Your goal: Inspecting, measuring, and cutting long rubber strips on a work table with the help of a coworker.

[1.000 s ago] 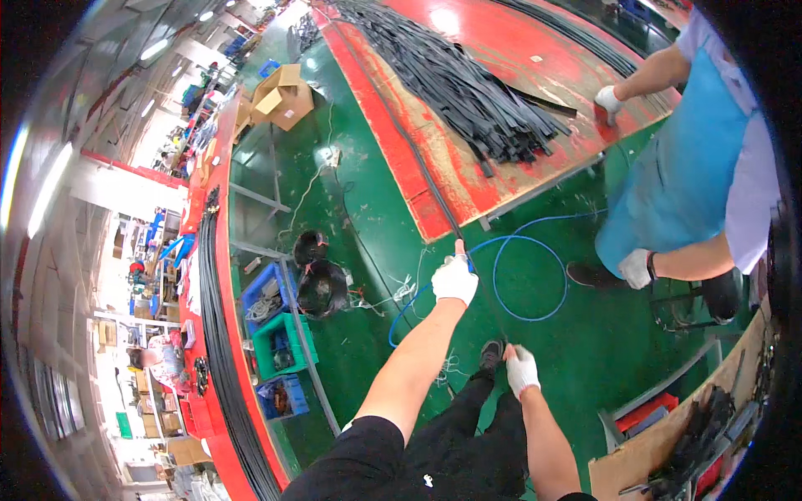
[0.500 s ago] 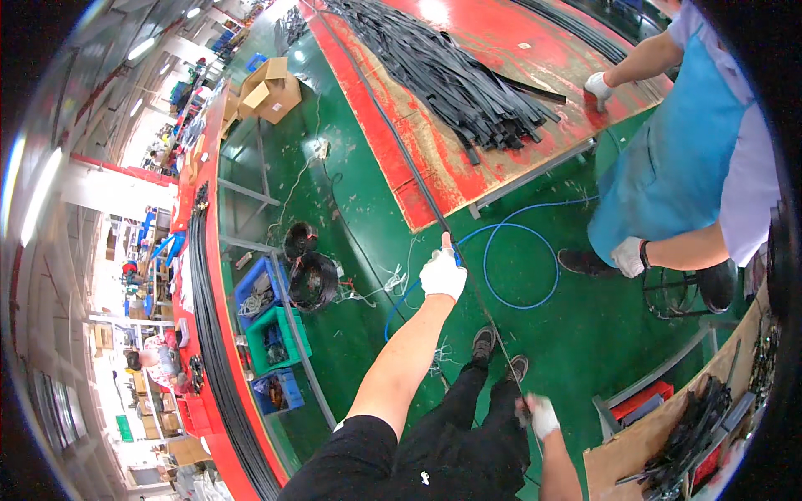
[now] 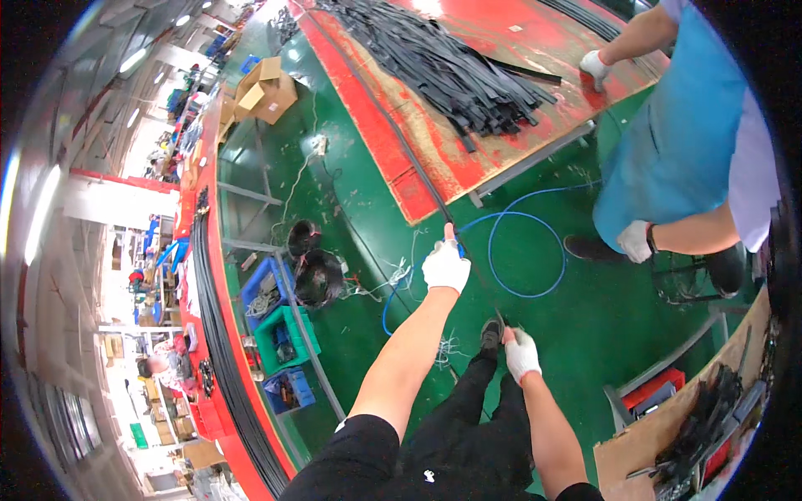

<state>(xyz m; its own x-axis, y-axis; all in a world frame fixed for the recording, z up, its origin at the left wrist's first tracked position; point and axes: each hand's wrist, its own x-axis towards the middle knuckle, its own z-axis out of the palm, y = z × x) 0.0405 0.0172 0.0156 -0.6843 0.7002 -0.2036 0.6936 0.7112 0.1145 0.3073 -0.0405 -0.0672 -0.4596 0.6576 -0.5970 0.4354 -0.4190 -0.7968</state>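
Observation:
A long black rubber strip lies along the left edge of the red table and runs off its corner to my left hand. My left hand, in a white glove with bare fingertips, is closed around this strip just off the corner. Lower and to the right, my gloved right hand is closed in a pinch near my shoe. A thin dark strand shows at its fingertips; its kind is too small to make out. On the table lies a large heap of flat black strips.
A co-worker in a blue apron stands at the right, one gloved hand on the red table. A blue hose loops over the green floor. Crates and black coils stand left; a wooden bench stands lower right.
My right hand has moved up and forward, closer to my left hand, from beside my leg to near my shoe. My left hand keeps its hold on the strip.

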